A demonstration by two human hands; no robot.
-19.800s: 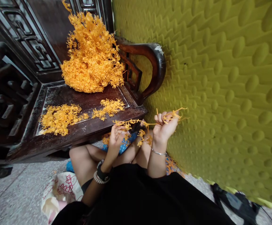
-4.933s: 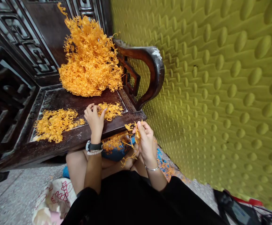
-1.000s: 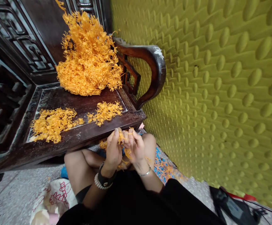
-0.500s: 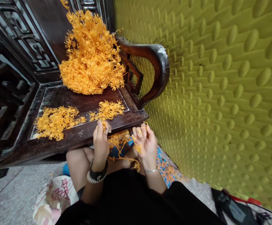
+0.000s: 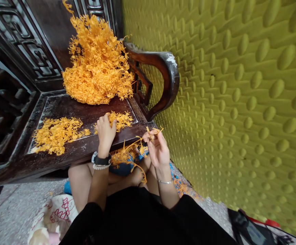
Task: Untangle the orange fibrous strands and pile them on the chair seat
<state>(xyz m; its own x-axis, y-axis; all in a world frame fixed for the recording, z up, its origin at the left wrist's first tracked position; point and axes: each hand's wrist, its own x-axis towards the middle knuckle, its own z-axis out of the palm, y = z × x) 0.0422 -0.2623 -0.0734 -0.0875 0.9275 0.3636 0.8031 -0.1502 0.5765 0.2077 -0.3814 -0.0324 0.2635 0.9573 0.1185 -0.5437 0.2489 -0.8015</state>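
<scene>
Moved up from the near edge of the seat (image 5: pixel 78 109), the left hand (image 5: pixel 105 132) curls at the small right pile (image 5: pixel 122 120), its grip hidden; the right hand (image 5: pixel 159 149) pinches an orange strand (image 5: pixel 142 149). Setting down seems underway; next likely calls for loosening the left.

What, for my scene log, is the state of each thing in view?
Left hand: bent over small orange pile
Right hand: pinching orange strand
Small orange pile: partly covered
Orange strand: dangling
Large pile: heaped high
Wide pile: spread low
Armrest: scuffed at end
Printed bag: open
Watch: fastened
Bangle: worn
</scene>
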